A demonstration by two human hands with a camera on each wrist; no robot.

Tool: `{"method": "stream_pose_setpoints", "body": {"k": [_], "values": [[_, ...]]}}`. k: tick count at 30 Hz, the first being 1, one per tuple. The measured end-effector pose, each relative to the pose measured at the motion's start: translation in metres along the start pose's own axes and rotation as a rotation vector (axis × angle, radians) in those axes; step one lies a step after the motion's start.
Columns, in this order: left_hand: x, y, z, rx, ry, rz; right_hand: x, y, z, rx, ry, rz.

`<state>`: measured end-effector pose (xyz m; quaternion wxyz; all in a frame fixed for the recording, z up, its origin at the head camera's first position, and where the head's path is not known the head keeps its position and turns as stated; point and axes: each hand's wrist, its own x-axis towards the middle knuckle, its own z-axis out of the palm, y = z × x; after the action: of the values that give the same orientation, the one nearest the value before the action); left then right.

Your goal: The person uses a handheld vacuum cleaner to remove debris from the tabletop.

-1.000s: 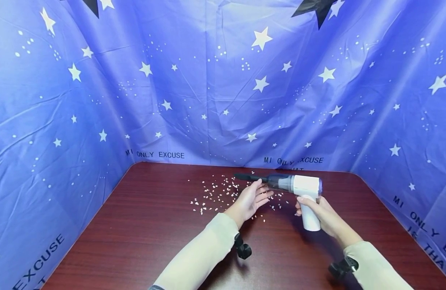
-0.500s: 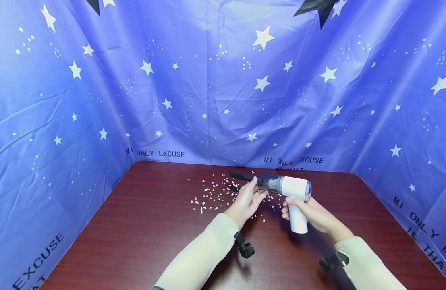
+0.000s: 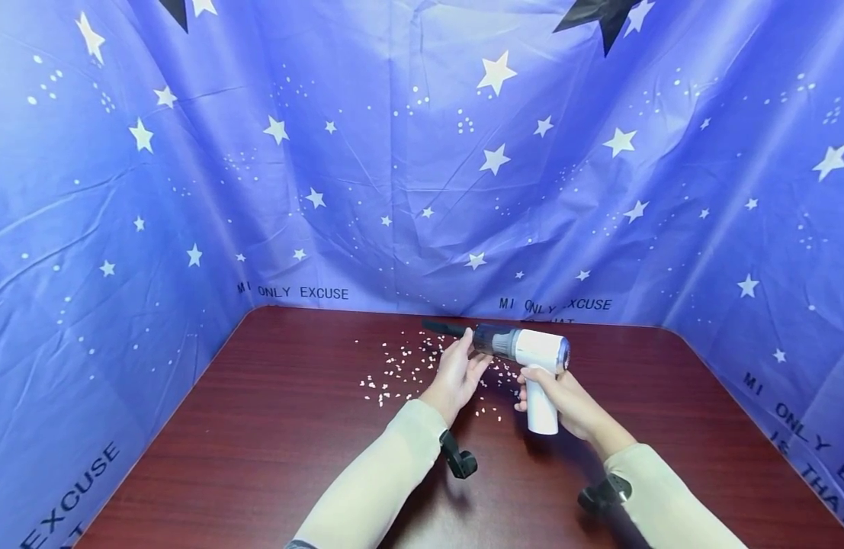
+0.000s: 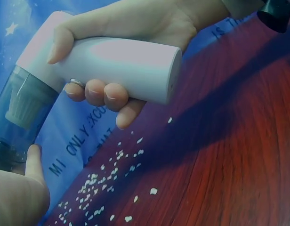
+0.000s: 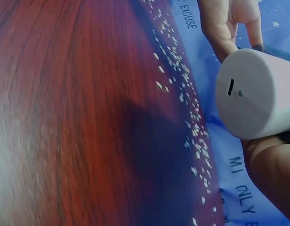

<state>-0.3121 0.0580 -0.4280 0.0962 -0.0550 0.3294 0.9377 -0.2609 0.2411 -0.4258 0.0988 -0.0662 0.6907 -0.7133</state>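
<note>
A white handheld vacuum cleaner (image 3: 540, 349) is held above the table, roughly level, its black nozzle (image 3: 441, 328) pointing left. My right hand (image 3: 571, 400) grips the handle, and in the left wrist view its fingers curl round the white grip (image 4: 131, 66). At the front, my left hand (image 3: 454, 375) holds the vacuum where the nozzle meets the see-through dust cup (image 3: 493, 341), thumb on the near side and fingers beneath. Small white scraps (image 3: 397, 364) lie scattered on the table below. The right wrist view shows the handle's round end (image 5: 244, 99) with a slot in it.
The dark red wooden table (image 3: 257, 457) is enclosed at the back and sides by a blue star-printed cloth (image 3: 394, 152). A black wrist mount sits on each sleeve, the left mount (image 3: 459, 457) and the right mount (image 3: 603, 494).
The vacuum and my right hand have moved left. My left hand has shifted slightly left, and its loosely spread fingers have closed around the front of the vacuum.
</note>
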Motion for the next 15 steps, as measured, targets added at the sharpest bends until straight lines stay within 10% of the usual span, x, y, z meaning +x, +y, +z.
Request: {"method": "stream_pose_setpoints", "body": {"k": [15], "values": [[0.011,0.008,-0.01,0.029,0.017,0.016,0.015,0.001,0.017,0.052,0.028,0.036]]}}
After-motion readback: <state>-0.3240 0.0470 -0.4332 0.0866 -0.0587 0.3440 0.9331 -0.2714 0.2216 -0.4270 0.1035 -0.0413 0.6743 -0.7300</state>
